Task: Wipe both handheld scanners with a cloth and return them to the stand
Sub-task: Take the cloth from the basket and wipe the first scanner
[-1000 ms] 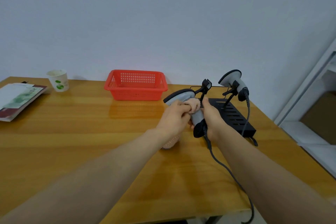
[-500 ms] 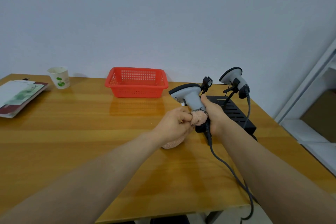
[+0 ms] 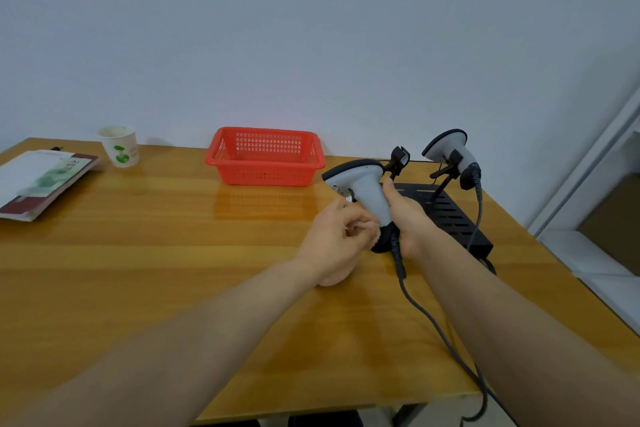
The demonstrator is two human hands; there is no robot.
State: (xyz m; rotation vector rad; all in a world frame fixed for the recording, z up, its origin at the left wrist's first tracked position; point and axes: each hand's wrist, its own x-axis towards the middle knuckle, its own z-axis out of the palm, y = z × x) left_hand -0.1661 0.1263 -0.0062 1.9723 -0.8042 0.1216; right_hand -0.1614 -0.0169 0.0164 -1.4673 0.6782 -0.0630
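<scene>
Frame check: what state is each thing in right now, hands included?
Near scanner, off the stand, upright in right hand.
Far scanner, seated on the stand.
Stand, near holder empty.
Cloth, bunched in left hand, against the near scanner's grip.
Left hand, grips cloth.
Right hand, grips near scanner.
Basket, upright, looks empty.
Cup, upright.
Booklet, closed, flat.

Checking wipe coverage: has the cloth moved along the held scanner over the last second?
Yes. Against the stand's empty clip, the cloth has dropped toward the person, from beside the held scanner's head to its handle's base.
</scene>
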